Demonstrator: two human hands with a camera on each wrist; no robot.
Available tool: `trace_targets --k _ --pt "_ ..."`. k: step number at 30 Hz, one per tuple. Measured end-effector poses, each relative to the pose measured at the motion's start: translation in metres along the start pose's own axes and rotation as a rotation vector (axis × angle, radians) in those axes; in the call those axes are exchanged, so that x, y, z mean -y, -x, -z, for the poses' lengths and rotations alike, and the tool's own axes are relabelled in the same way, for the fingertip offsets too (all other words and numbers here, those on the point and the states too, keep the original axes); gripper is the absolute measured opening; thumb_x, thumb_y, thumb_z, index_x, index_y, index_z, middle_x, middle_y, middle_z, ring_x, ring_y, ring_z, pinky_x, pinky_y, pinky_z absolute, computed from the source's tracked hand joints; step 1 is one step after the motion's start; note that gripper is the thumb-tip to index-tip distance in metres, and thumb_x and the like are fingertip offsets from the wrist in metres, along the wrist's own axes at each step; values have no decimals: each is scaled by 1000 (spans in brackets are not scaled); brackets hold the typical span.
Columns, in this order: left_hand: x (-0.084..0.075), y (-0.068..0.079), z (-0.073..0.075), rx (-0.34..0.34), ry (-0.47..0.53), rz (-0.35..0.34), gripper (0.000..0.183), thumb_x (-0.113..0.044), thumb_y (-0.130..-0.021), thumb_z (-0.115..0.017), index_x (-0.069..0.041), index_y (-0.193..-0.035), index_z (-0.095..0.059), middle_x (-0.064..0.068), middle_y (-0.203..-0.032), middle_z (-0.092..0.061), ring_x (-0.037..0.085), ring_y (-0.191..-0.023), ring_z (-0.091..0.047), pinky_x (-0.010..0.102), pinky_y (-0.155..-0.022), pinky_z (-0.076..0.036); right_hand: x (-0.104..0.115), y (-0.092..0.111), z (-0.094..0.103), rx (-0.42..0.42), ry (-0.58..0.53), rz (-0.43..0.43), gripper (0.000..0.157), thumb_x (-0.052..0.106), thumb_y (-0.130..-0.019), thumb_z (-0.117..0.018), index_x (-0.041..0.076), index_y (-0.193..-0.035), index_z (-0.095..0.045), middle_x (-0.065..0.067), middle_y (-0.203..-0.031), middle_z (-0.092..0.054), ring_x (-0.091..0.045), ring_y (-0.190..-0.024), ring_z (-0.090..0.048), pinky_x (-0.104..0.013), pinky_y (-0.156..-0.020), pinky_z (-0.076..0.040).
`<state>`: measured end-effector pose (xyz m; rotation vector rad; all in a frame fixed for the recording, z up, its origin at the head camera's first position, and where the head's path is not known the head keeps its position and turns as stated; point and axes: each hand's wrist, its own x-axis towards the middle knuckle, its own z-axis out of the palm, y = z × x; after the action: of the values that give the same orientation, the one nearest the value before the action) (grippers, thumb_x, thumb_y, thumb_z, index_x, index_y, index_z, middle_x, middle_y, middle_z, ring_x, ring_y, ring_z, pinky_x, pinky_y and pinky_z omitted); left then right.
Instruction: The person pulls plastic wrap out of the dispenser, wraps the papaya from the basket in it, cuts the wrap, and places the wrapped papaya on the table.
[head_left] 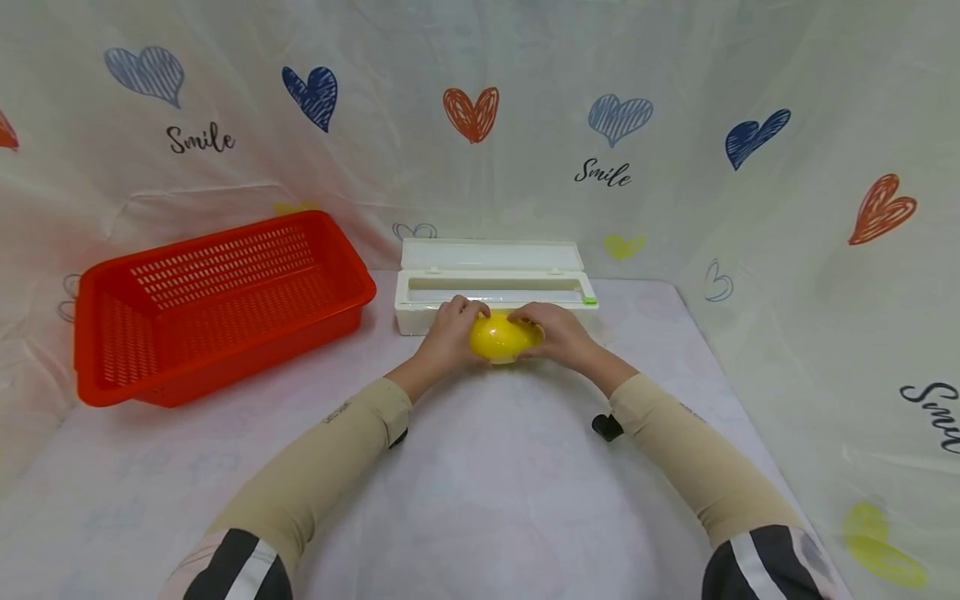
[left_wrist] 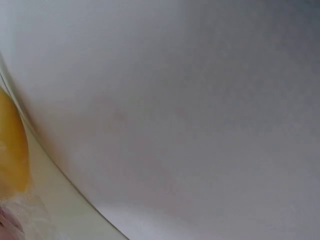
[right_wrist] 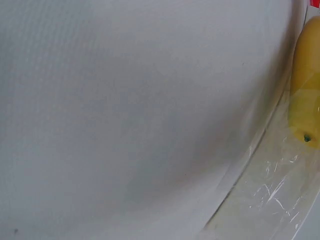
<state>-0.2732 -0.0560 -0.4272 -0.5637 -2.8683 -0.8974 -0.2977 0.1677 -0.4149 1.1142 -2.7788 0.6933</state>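
Observation:
A glossy yellow fruit (head_left: 504,337), mango-like in shape, is held between the two hands in front of a white cling film dispenser (head_left: 420,321) whose lid (head_left: 491,254) stands raised. My left hand (head_left: 450,333) grips the fruit's left end with bent fingers. At the other end, the right hand (head_left: 558,333) curls its fingers and thumb round it. Clear cling film (right_wrist: 270,190) lies over part of the fruit in the right wrist view, where a small dark stem spot shows. Wrinkled film also covers the fruit's lower side in the left wrist view, next to a fingertip (left_wrist: 9,222).
A red plastic basket (head_left: 225,354) with slotted walls stands at the left on the white-covered table (head_left: 517,500). Behind hangs a pale cloth (head_left: 525,50) printed with hearts and words. A green slider (head_left: 590,301) sits at the dispenser's right end.

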Motion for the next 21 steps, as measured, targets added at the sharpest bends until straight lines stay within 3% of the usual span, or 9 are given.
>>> trace_targets --k 7,12,17,21 --pt "-1 -1 6 -26 -35 -48 68 -27 -60 -95 -10 -115 -59 8 -107 -51 27 -100 -48 39 -93 -41 5 1 -8 1 23 -10 69 31 -71 -89 5 -127 -57 -8 -125 -58 -27 -116 -48 -42 -104 -37" --pt "-3 0 8 -27 -30 -45 68 -27 -59 -96 -9 -113 -60 8 -106 -54 27 -97 -50 39 -92 -43 10 2 -15 -28 33 1 76 28 -67 -92 1 -126 -51 -13 -128 -51 -30 -117 -44 -42 -105 -37" --pt "-1 -1 9 -17 -34 -42 67 -28 -60 -95 -9 -114 -59 9 -106 -54 26 -97 -51 39 -91 -44 9 1 -18 -94 67 53 72 24 -66 -92 -1 -121 -53 -16 -129 -46 -32 -120 -41 -44 -106 -33" --pt "0 -2 9 -17 -28 -45 67 -29 -61 -95 -8 -114 -59 9 -106 -55 26 -96 -51 38 -90 -44 7 2 -18 -126 95 85 70 27 -67 -92 -1 -121 -58 -14 -123 -51 -31 -116 -43 -44 -102 -35"
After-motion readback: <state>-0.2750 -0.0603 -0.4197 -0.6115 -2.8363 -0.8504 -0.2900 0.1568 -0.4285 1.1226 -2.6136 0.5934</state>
